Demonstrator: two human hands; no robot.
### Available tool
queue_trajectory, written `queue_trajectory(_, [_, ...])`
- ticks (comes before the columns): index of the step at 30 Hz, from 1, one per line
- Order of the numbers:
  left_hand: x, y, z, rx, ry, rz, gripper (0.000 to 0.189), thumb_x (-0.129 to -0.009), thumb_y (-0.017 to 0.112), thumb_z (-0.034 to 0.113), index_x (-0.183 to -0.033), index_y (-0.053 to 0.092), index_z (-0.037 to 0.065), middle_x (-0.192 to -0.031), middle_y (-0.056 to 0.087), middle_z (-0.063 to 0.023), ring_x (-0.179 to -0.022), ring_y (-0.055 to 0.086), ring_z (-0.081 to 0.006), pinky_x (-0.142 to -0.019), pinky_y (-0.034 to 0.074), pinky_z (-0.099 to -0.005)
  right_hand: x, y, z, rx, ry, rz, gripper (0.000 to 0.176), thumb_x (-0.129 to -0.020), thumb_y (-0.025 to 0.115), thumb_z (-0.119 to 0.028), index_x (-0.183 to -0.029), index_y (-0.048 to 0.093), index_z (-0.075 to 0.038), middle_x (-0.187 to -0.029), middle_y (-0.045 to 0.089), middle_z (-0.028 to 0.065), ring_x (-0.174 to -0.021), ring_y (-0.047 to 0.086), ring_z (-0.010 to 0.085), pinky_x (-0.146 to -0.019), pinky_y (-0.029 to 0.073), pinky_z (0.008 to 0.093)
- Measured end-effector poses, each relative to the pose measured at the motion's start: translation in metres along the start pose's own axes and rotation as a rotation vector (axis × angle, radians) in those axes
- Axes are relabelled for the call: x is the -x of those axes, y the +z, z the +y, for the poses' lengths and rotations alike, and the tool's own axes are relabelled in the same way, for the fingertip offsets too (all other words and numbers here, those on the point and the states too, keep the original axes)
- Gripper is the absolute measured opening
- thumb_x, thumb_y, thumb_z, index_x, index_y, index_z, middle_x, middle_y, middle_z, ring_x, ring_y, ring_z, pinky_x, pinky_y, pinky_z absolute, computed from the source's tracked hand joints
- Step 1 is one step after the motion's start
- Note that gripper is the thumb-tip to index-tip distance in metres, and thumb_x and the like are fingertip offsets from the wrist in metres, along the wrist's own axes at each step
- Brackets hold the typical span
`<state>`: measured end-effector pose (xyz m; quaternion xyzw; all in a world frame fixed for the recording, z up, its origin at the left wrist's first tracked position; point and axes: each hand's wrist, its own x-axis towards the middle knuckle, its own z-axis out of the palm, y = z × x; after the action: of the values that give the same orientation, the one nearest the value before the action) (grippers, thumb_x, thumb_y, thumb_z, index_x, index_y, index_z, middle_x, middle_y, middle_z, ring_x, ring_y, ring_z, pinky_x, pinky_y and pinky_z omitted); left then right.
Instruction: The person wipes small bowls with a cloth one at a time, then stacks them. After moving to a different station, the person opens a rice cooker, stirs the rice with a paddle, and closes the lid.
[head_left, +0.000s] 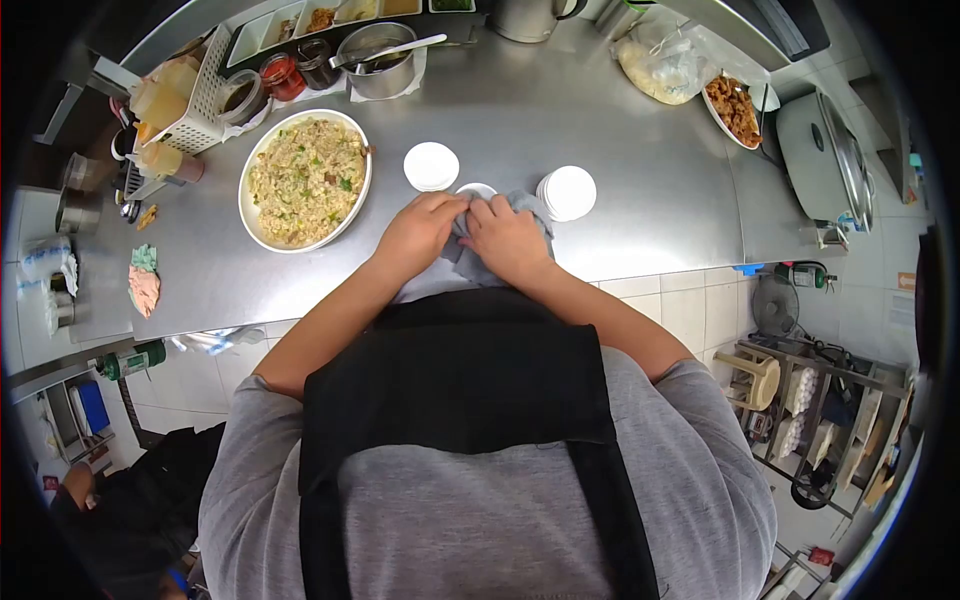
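A grey cloth (533, 212) is bunched at the counter's front edge, in front of my body. My right hand (503, 238) presses on it with curled fingers. From the other side, the bent fingers of my left hand (425, 232) close on its left part. A white round dish (478, 188) shows its rim just beyond the fingertips; the cloth and hands hide the rest. On either side stand white round pieces that look like stacked small dishes, a left stack (432, 164) and a right stack (568, 192).
Fried rice (308, 178) fills a large white dish at left. Squeeze bottles (160, 105), sauce jars (282, 77) and a steel pot (380, 75) stand behind it. Folded cloths (144, 282) lie far left. Bagged food (660, 70) and a browned-food dish (733, 110) are back right. A person (150, 500) is lower left.
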<state>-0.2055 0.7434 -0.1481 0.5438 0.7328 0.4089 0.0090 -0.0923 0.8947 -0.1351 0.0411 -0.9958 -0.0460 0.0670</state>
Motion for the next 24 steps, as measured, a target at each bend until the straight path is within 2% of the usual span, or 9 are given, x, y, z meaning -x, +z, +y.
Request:
queue_trajectory(2, [0.000, 0.002, -0.002, -0.038, -0.043, -0.045, 0.024, -0.084, 0.060, 0.000, -0.107, 0.064, 0.003, -0.103, 0.066, -0.0109, -0.098, 0.063, -0.0308, -0.085, 0.051, -0.0394, -0.002, 0.005, 0.003, -0.071, -0.082, 0.054, 0.040, -0.078, 0.071, -0.034, -0.107, 0.064, -0.009, -0.099, 0.056, 0.0033, -0.094, 0.052, 0.0207, -0.063, 0.051, 0.0359])
queue_trajectory(6, [0.003, 0.002, -0.004, -0.098, 0.005, -0.038, 0.030, -0.082, 0.060, -0.004, -0.111, 0.061, 0.003, -0.114, 0.061, -0.0130, -0.096, 0.063, -0.0321, -0.084, 0.052, -0.0389, 0.000, 0.001, 0.020, -0.306, -0.109, 0.036, 0.041, -0.074, 0.075, -0.030, -0.107, 0.064, -0.009, -0.099, 0.058, 0.0049, -0.094, 0.054, 0.0262, -0.072, 0.051, 0.0390])
queue_trajectory(9, [0.006, 0.004, -0.002, 0.198, -0.213, 0.063, 0.046, -0.078, 0.062, -0.008, -0.122, 0.055, 0.003, -0.127, 0.052, -0.0152, -0.097, 0.063, -0.0319, -0.088, 0.050, -0.0384, 0.007, 0.004, 0.021, -0.565, 0.144, 0.289, 0.050, -0.071, 0.078, -0.029, -0.115, 0.062, -0.012, -0.114, 0.057, 0.0049, -0.106, 0.051, 0.0291, -0.081, 0.051, 0.0442])
queue_trajectory(11, [0.012, 0.007, -0.012, 0.214, -0.159, -0.019, 0.071, -0.068, 0.064, -0.014, -0.135, 0.045, 0.002, -0.134, 0.042, -0.0158, -0.106, 0.058, -0.0307, -0.090, 0.048, -0.0357, 0.006, -0.008, 0.023, -0.303, 0.141, 0.291, 0.059, -0.074, 0.076, -0.033, -0.126, 0.057, -0.012, -0.134, 0.049, 0.0065, -0.124, 0.044, 0.0342, -0.081, 0.054, 0.0452])
queue_trajectory(12, [0.011, 0.006, -0.007, 0.219, -0.161, -0.018, 0.071, -0.068, 0.064, -0.014, -0.135, 0.045, 0.002, -0.134, 0.042, -0.0158, -0.106, 0.058, -0.0307, -0.090, 0.048, -0.0357, 0.008, -0.010, 0.021, -0.301, 0.141, 0.287, 0.059, -0.074, 0.076, -0.033, -0.126, 0.057, -0.012, -0.134, 0.049, 0.0065, -0.124, 0.044, 0.0342, -0.081, 0.054, 0.0452])
queue_trajectory(14, [0.009, 0.003, 0.002, 0.317, -0.200, -0.071, 0.085, -0.060, 0.062, -0.016, -0.140, 0.040, 0.002, -0.131, 0.042, -0.0156, -0.113, 0.052, -0.0293, -0.091, 0.047, -0.0331, 0.010, -0.013, 0.011, -0.227, 0.055, 0.056, 0.060, -0.081, 0.070, -0.032, -0.133, 0.051, -0.010, -0.146, 0.039, 0.0068, -0.136, 0.032, 0.0362, -0.077, 0.058, 0.0420])
queue_trajectory(18, [0.006, 0.007, 0.005, 0.285, -0.295, -0.108, 0.085, -0.063, 0.065, -0.013, -0.142, 0.037, 0.002, -0.132, 0.041, -0.0178, -0.119, 0.049, -0.0363, -0.093, 0.047, -0.0372, 0.004, -0.008, 0.009, -0.126, 0.030, -0.068, 0.049, -0.085, 0.063, -0.026, -0.129, 0.055, -0.007, -0.147, 0.040, 0.0087, -0.139, 0.032, 0.0360, -0.071, 0.060, 0.0394])
queue_trajectory(21, [0.007, 0.009, 0.002, 0.258, -0.258, -0.082, 0.085, -0.063, 0.065, -0.013, -0.142, 0.038, 0.002, -0.130, 0.042, -0.0179, -0.117, 0.050, -0.0362, -0.094, 0.046, -0.0370, 0.002, 0.000, 0.006, 0.052, 0.018, -0.042, 0.039, -0.085, 0.061, -0.020, -0.120, 0.061, -0.004, -0.138, 0.049, 0.0110, -0.130, 0.044, 0.0355, -0.068, 0.059, 0.0378])
queue_trajectory(24, [0.008, 0.010, 0.004, 0.262, -0.251, -0.053, 0.084, -0.063, 0.063, -0.014, -0.142, 0.038, 0.002, -0.129, 0.043, -0.0184, -0.118, 0.049, -0.0370, -0.093, 0.046, -0.0374, -0.005, -0.012, 0.009, -0.139, 0.053, -0.170, 0.029, -0.084, 0.059, -0.014, -0.111, 0.064, -0.004, -0.125, 0.059, 0.0131, -0.119, 0.054, 0.0311, -0.071, 0.057, 0.0405])
